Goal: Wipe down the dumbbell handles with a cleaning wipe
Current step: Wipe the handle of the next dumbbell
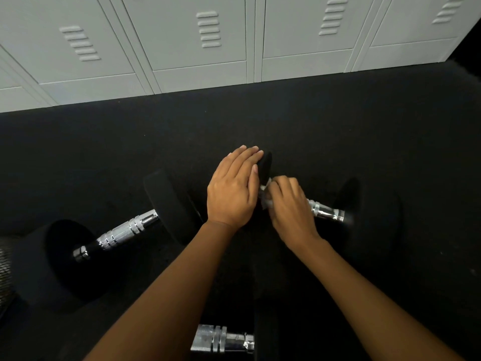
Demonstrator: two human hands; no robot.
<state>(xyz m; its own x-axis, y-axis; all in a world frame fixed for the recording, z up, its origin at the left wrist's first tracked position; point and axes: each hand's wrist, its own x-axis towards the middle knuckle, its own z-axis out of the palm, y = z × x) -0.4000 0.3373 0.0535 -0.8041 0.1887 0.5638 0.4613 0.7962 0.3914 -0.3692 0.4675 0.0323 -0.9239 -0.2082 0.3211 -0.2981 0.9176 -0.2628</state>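
Three black dumbbells with chrome handles lie on the dark floor. My right hand [289, 207] is closed around a white cleaning wipe [268, 201] pressed onto the left part of the right dumbbell's handle [325, 211]. My left hand [235, 188] rests flat over that dumbbell's left weight head [266, 165], fingers together. The right weight head [369, 212] is uncovered. A second dumbbell's handle [125, 230] lies to the left, untouched. A third handle [221, 338] shows at the bottom between my forearms.
Grey metal lockers [208, 48] line the far side where the black rubber floor [260, 121] ends. A dark mesh object [4, 269] sits at the left edge.
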